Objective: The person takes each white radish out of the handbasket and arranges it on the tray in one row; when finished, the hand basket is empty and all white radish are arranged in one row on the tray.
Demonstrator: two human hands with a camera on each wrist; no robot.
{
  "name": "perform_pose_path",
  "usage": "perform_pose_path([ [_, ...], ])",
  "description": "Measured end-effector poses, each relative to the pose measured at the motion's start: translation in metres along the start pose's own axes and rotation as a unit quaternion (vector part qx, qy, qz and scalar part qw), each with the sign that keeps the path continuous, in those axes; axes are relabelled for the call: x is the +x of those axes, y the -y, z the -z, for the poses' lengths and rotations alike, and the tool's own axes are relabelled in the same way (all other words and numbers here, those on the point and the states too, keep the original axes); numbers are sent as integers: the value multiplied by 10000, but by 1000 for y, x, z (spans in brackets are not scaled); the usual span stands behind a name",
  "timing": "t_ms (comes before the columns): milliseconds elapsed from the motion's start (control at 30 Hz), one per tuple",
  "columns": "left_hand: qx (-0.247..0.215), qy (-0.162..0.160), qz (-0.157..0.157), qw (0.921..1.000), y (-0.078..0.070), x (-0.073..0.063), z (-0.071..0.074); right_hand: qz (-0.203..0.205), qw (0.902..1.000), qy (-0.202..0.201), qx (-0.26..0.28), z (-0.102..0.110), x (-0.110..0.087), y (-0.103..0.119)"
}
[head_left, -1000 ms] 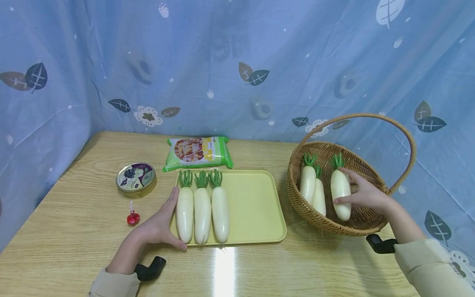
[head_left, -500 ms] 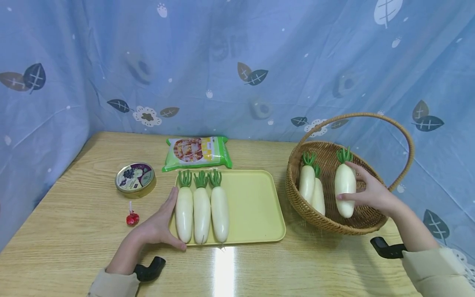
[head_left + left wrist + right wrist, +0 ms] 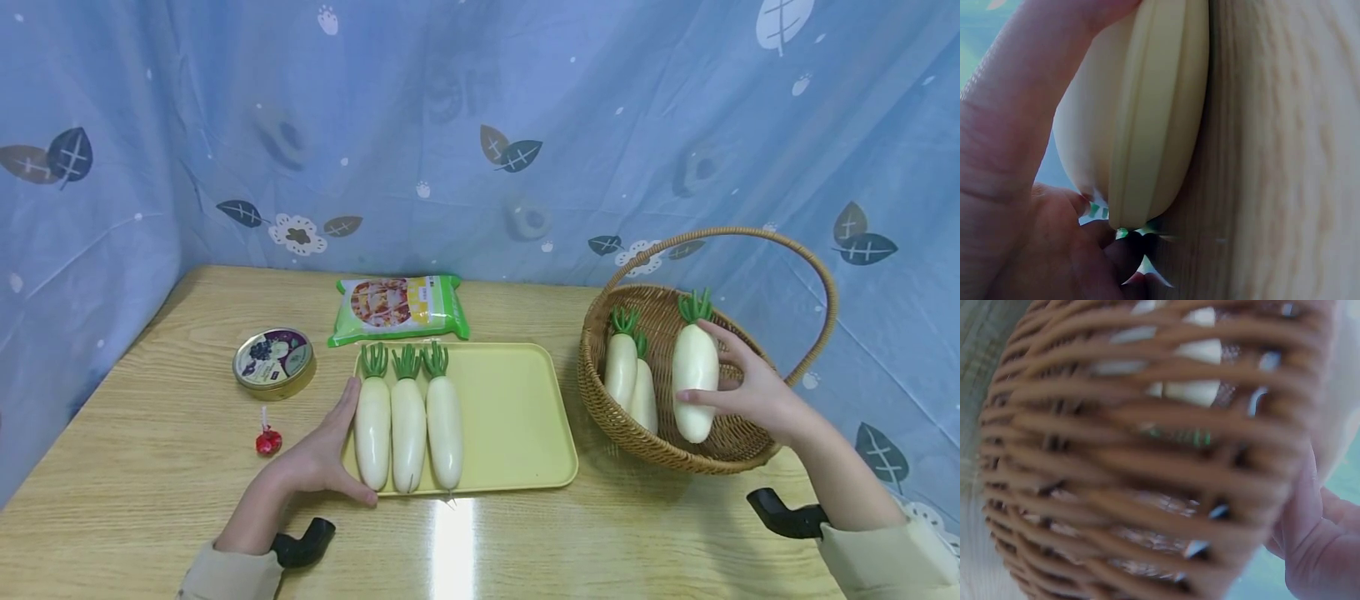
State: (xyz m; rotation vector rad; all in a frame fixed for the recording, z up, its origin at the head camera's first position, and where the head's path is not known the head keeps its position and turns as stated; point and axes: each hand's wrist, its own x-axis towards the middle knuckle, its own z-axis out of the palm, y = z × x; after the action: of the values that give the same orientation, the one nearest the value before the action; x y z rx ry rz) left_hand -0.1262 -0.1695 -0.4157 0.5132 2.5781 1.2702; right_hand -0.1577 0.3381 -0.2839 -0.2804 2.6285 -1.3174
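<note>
My right hand [image 3: 750, 387] grips a white radish [image 3: 695, 375] with green stem stubs, thumb on its near side and fingers at its upper right. That radish is held over the tilted wicker basket [image 3: 637, 435], where two more white radishes [image 3: 620, 367] lean at the left. In the right wrist view the woven wall [image 3: 1116, 437] hides much of the grip. My left hand [image 3: 318, 454] holds the yellow tray [image 3: 517, 417] at its left side, thumb by the front corner and fingers along the edge. Three radishes [image 3: 408, 433] lie side by side on the tray's left half.
Behind the tray lies a green food packet [image 3: 397, 308]. A round tin [image 3: 274, 362] and a small red item with a white tail [image 3: 267, 440] are on the table at left. The basket's tall handle [image 3: 821, 292] arches above its right side. A blue curtain [image 3: 450, 142] hangs behind.
My right hand has lifted its radish slightly up inside the basket, first shifting right, then a little back left. The left hand and the tray have stayed in place.
</note>
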Motion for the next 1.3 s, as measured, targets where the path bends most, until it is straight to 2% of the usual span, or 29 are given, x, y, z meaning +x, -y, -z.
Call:
perform_pose_path([
  [233, -9, -2, -26, 10000, 2, 0, -1, 52, 9998, 93, 137, -8, -4, 11],
  [500, 40, 11, -16, 10000, 1, 1, 0, 291, 9994, 115, 176, -24, -12, 23],
  [800, 57, -7, -4, 10000, 2, 1, -1, 433, 9988, 22, 243, -42, -23, 37],
  [1300, 62, -9, -28, 10000, 0, 0, 0, 621, 9968, 183, 470, -70, -28, 45],
])
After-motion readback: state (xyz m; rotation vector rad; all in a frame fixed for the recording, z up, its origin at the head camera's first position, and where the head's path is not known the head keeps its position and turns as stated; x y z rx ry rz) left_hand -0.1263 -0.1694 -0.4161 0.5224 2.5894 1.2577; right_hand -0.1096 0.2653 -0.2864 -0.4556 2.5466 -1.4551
